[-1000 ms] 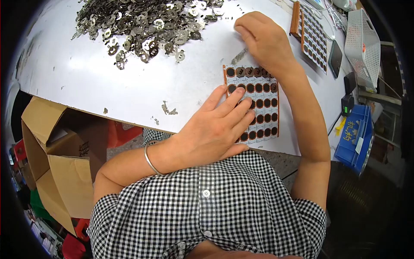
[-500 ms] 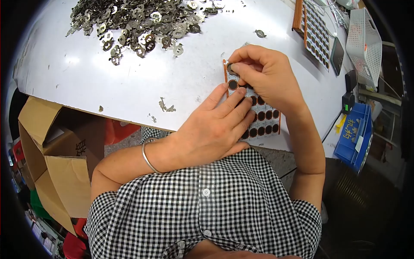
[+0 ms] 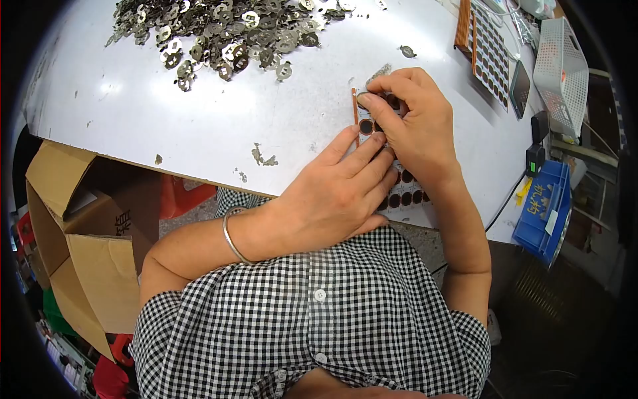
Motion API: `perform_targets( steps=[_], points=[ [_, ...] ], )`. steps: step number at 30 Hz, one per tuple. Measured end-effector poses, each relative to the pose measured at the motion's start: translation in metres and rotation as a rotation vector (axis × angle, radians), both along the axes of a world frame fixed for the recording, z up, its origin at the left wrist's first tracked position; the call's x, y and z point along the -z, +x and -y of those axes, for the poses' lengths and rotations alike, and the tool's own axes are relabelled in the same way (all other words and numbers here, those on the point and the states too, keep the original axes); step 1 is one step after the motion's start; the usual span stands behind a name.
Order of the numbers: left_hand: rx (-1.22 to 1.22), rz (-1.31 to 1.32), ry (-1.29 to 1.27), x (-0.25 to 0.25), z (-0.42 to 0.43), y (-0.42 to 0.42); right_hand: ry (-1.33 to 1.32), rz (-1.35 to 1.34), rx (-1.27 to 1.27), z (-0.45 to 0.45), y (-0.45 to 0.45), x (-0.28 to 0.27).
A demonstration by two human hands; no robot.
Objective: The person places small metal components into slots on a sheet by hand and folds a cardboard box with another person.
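Note:
A panel of white circuit boards (image 3: 407, 199) with rows of black round pads and a copper-coloured edge lies on the white table, partly under both hands. My left hand (image 3: 340, 189) rests flat across it, fingers stretched out and slightly spread. At the panel's upper left corner, my right hand (image 3: 420, 118) has its thumb and fingertips drawn together over a pad. Whatever small piece sits beneath that thumb is mostly covered. Up and to the left spreads a heap of thin round metal clips (image 3: 232, 40). One loose clip (image 3: 408, 51) lies above my right hand.
More panels (image 3: 490, 56) are stacked at the upper right, beside a phone (image 3: 520, 88) and a white perforated basket (image 3: 561, 73). A blue bin (image 3: 543, 209) hangs by the right edge. An open cardboard box (image 3: 100, 266) stands below the table's left side.
The view has shifted slightly. My right thumb and fingertips have moved a little over the panel's upper left corner, and the wrist has turned. My left hand stays spread on the panel.

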State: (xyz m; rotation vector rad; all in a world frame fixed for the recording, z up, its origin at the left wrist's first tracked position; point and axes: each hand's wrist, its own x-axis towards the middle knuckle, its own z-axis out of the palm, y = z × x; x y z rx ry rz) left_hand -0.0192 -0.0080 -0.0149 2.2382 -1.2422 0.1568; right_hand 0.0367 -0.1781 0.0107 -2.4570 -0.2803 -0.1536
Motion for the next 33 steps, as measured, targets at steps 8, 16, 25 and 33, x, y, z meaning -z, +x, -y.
perform_targets(
  steps=[8, 16, 25, 33],
  points=[
    [0.0, 0.001, -0.001, -0.001, 0.001, 0.001, -0.02, 0.157, -0.1, 0.005, -0.004, 0.01],
    [-0.002, 0.02, -0.026, -0.001, 0.001, 0.0, -0.133, 0.23, -0.153, 0.005, -0.004, 0.009],
    [0.001, 0.002, -0.027, -0.002, 0.001, 0.002, -0.127, 0.215, -0.002, 0.061, 0.066, 0.003],
    [0.006, 0.0, -0.028, 0.0, -0.001, 0.002, -0.098, 0.023, 0.0, 0.059, 0.067, -0.001]
  ],
)
